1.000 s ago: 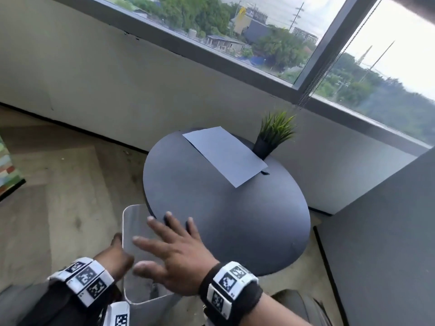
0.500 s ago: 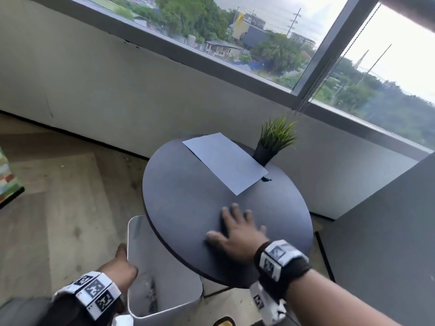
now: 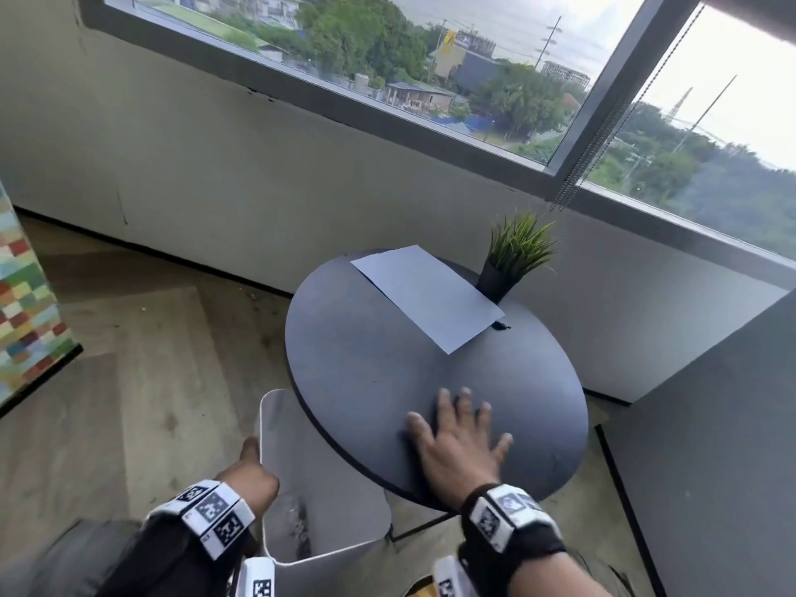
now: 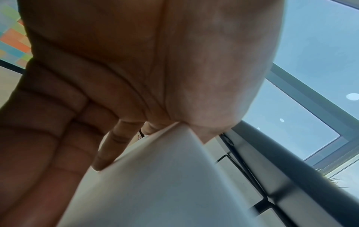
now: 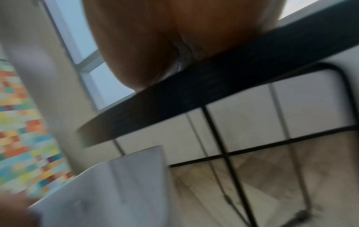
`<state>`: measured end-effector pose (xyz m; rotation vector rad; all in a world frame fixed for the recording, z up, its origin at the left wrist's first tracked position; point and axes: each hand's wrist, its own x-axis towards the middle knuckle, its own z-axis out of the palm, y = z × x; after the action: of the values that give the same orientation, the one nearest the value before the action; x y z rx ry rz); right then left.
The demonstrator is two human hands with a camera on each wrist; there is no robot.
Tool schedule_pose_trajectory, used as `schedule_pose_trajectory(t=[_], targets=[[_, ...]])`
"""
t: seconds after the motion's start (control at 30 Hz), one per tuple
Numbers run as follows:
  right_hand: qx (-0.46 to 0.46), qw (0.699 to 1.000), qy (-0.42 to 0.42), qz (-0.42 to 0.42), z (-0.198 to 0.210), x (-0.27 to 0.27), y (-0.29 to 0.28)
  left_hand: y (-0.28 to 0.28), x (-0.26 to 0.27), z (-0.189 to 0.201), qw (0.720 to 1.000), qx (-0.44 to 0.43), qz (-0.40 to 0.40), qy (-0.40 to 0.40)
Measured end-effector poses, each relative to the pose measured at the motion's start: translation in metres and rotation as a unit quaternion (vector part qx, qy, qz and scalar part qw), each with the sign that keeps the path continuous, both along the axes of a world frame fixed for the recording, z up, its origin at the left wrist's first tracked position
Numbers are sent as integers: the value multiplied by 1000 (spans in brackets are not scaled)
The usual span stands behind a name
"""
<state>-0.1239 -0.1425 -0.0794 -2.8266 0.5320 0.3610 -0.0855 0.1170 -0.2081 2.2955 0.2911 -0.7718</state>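
A round dark table point(image 3: 370, 372) stands by the window wall. My right hand point(image 3: 458, 441) lies flat on its near edge, fingers spread and straight; the right wrist view shows the palm point(image 5: 155, 46) pressed on the tabletop's rim point(image 5: 213, 79). A white bin point(image 3: 327, 489) stands on the floor partly under the table's left side. My left hand point(image 3: 250, 471) grips the bin's near left rim, thumb on the inside and fingers point(image 4: 108, 147) curled over the bin wall point(image 4: 155, 184) on the outside. A white sheet of paper point(image 3: 426, 295) lies at the table's far side.
A small potted plant point(image 3: 512, 256) stands at the table's far right, beside the paper. A small dark item point(image 3: 499, 325) lies at the paper's right corner. A grey partition point(image 3: 710, 445) rises on the right. A multicoloured panel point(image 3: 26, 303) stands at the left on the wooden floor.
My right hand moved from above the bin to the right onto the table's near edge and now rests flat there. The left hand stayed on the bin rim. The view shifted left.
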Motion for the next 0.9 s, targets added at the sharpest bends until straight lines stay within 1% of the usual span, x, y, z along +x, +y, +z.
schedule_pose_trajectory(t=[0.07, 0.1, 0.13, 0.17, 0.2, 0.23, 0.27, 0.3, 0.33, 0.37, 0.4, 0.43, 0.47, 0.5, 0.53, 0.57, 0.6, 0.63, 0.67, 0.7, 0.73, 0.77, 0.8, 0.83, 0.9], targets=[[-1, 996, -3, 94, 0, 12, 45, 1, 0, 1, 1000, -14, 26, 6], [0, 988, -4, 156, 1, 15, 67, 0, -1, 1, 999, -17, 30, 5], [6, 974, -6, 228, 4, 13, 89, 1, -2, 2, 999, -37, 36, 4], [22, 954, -13, 300, 8, 8, 107, 3, 4, -15, 997, -57, 50, 1], [50, 931, -24, 360, 12, 2, 120, 6, 4, -21, 994, -90, 60, -7], [90, 915, -39, 392, 16, -5, 124, 7, 6, -27, 991, -112, 65, -13], [133, 910, -64, 387, 21, -9, 118, 10, 8, -29, 990, -120, 68, -2], [161, 918, -98, 350, 24, -10, 103, 11, 6, -15, 993, -99, 64, 8], [163, 934, -132, 290, 24, -11, 81, 12, -1, 9, 996, -75, 54, 12], [146, 954, -153, 210, 24, -11, 53, 15, 0, 11, 997, -48, 54, 18], [118, 975, -151, 116, 24, -14, 24, 17, 0, 12, 998, -35, 55, 16], [88, 988, -125, 27, 24, -19, -1, 16, -2, 17, 998, -25, 51, 11], [66, 993, -89, -31, 22, -26, -19, 15, -3, 17, 999, -24, 39, 4], [44, 997, -51, -40, 19, -32, -24, 15, 0, 13, 999, -17, 37, 0], [18, 1000, -23, -1, 16, -39, -19, 16, 2, 11, 999, -5, 32, -10], [1, 997, -17, 69, 10, -46, -5, 14, 2, 18, 1000, 2, 29, -4], [1, 989, -24, 146, 5, -53, 13, 13, 4, 22, 1000, 13, 25, -3], [23, 976, -30, 215, 3, -58, 32, 14, 5, 30, 1000, 23, 18, -5], [70, 959, -36, 271, 6, -61, 50, 14, 8, 35, 999, 34, 0, -15], [137, 941, -41, 305, 12, -64, 63, 18, 13, 39, 999, 45, -18, -22], [214, 923, -53, 315, 22, -65, 70, 21, 18, 41, 997, 67, -37, -26], [279, 908, -70, 304, 30, -65, 70, 25, 21, 45, 994, 93, -56, -27], [326, 898, -93, 281, 38, -65, 64, 29, 23, 49, 991, 106, -73, -31], [355, 893, -113, 253, 44, -64, 55, 32, 25, 49, 989, 116, -77, -41], [376, 895, -139, 194, 51, -59, 27, 37, 28, 53, 988, 135, -74, -19]])
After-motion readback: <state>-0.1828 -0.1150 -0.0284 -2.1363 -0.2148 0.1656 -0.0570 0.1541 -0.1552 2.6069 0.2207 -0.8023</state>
